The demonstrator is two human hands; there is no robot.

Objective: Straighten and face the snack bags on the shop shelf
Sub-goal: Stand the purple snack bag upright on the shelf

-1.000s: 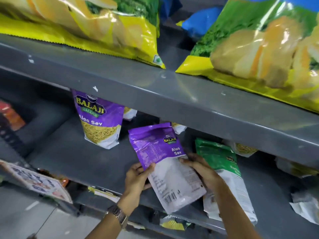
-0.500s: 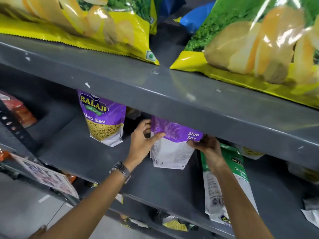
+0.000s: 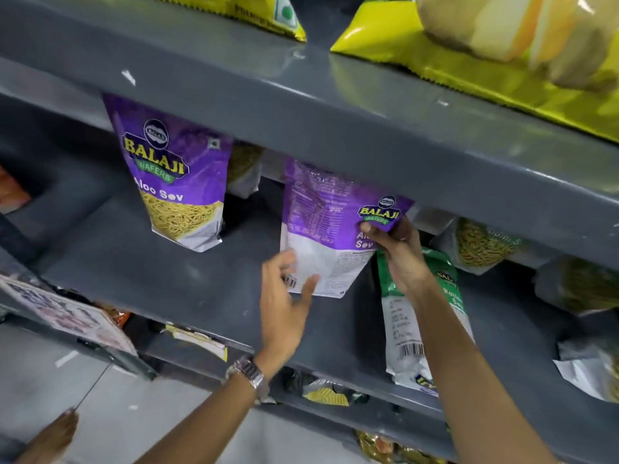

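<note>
Head view. A purple Aloo Sev pouch (image 3: 330, 229) is stood on the grey middle shelf (image 3: 134, 272), set back from its front edge, with its top tucked under the lip of the upper shelf (image 3: 335, 105). The back panel, with print and a barcode, is turned outward, so the pouch is judged not yet faced. The right hand (image 3: 398, 252) is clenched on the pouch's right side, thumb over the brand logo, apparently to hold it upright. The left hand (image 3: 284, 306) is spread open, fingertips at the pouch's lower left corner; whether they touch it cannot be told. It is judged placed to steady or swivel the base.

To the left, a second Aloo Sev pouch (image 3: 177, 175) is stood front-out, with yellow sev strands pictured on its front; this is taken as the pattern to match. Behind it a further pouch is partly hidden. A green pouch (image 3: 412, 329) is laid flat at the front edge, back upward, partly under the right forearm, and is still to be straightened. Clear-windowed sev bags (image 3: 482, 246) are slumped at the rear right. Yellow chip bags (image 3: 502, 45) are laid on the upper shelf.
</note>
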